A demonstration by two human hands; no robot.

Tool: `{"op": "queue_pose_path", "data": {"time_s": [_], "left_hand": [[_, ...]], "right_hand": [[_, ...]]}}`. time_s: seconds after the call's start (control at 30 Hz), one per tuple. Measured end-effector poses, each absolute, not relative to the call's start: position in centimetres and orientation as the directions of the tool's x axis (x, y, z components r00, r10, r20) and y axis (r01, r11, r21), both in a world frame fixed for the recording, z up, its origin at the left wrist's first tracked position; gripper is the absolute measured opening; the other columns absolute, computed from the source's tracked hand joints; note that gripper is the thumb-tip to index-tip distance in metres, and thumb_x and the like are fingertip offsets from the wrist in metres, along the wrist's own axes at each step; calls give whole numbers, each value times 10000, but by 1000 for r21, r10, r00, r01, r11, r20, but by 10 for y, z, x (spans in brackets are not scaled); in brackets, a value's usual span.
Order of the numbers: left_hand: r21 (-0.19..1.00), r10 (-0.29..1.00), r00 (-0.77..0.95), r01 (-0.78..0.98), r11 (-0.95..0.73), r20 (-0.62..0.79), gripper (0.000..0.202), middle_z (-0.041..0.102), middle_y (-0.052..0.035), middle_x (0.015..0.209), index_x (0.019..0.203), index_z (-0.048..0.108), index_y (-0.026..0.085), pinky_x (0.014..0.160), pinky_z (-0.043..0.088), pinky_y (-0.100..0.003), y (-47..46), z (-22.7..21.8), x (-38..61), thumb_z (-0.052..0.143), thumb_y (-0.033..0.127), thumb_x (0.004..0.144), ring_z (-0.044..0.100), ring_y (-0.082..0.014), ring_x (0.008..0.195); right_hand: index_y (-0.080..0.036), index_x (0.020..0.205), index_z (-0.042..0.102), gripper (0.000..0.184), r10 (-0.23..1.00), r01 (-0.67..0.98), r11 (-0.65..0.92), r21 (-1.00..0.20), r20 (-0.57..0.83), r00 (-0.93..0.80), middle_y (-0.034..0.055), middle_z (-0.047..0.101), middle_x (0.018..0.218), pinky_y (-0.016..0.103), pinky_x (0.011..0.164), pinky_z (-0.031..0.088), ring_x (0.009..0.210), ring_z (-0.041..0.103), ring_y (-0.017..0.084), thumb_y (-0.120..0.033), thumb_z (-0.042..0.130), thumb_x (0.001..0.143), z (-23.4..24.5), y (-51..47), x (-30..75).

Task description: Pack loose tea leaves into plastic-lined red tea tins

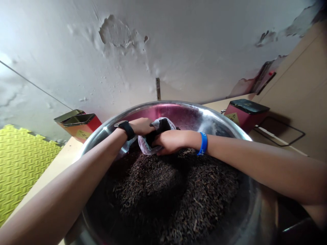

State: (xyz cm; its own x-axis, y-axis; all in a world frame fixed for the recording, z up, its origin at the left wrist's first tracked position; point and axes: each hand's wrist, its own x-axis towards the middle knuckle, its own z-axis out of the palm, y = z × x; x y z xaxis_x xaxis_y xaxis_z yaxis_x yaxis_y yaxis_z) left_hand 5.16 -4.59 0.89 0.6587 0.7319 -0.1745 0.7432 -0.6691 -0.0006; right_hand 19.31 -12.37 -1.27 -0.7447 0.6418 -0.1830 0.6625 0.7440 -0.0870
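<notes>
A large steel basin [102, 131] holds a heap of dark loose tea leaves [163, 190]. Over the far side of the heap, my left hand [141, 126], with a black watch on its wrist, grips the rim of a small clear plastic bag [146, 144]. My right hand [170, 142], with a blue wristband, is closed at the bag's mouth, fingers pushed against the dark leaves inside it. The bag rests on the heap and is partly filled.
The basin stands on a pale wooden table [55, 166]. A red tin with an open gold lid [78, 125] sits to the left, a red tin with a black lid [245, 114] to the right. Yellow foam matting [22, 160] lies at far left. A peeling wall rises behind.
</notes>
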Motion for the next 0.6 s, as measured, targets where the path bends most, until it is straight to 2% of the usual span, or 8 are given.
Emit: {"op": "queue_pose_path", "data": {"time_s": [0.37,0.6], "left_hand": [[-37,742,646,749,-661,-181,426,618,-109,750,753,623,130,511,311,-253,-47,10,54,335,440,803,480,-141,561],[-15,734,656,744,-668,-177,411,615,-104,748,764,623,139,518,310,-254,-47,9,53,344,438,803,479,-140,565]], "right_hand": [[-125,1110,556,396,635,658,748,-82,-202,-746,106,617,995,270,666,365,806,540,164,-346,509,784,-10,-126,194],[-127,1065,583,380,623,642,762,-83,-174,-762,103,622,972,270,645,363,776,539,159,-364,497,782,-13,-124,195]]}}
